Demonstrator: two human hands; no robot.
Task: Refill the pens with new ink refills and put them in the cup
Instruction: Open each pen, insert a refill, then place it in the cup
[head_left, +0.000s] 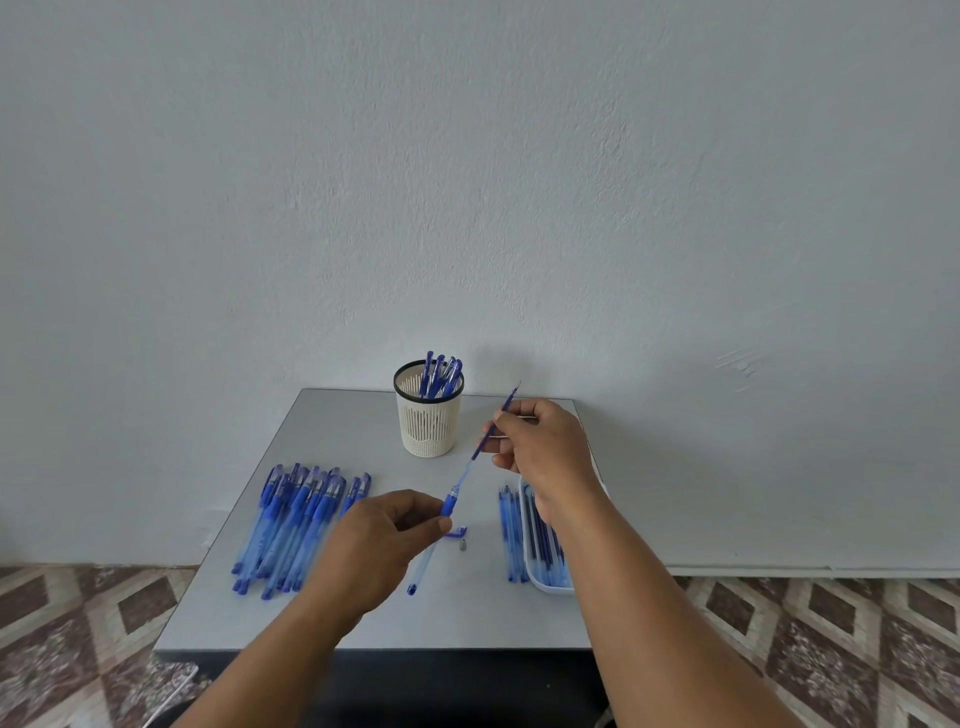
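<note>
Two hands up over the grey table (363, 415), as I see it. Left hand (376, 545) pinches the pen barrel (434, 540); right hand (545, 447) pinches the refill (491, 431), tail in the barrel. Cup (428, 421) stands far centre, pens inside.

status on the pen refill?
Left hand grips pen barrel. Right hand pinches refill, partly in barrel. Cup unobstructed.

At frame centre, the left hand (376, 545) grips a pen barrel (434, 540) while the right hand (540, 447) pinches a refill (488, 434) partly inside it. A white cup (428, 415) of pens stands above centre on the grey table (363, 613). A pile of pens (291, 525) lies at left; a tray (535, 577) of refills at right.
</note>
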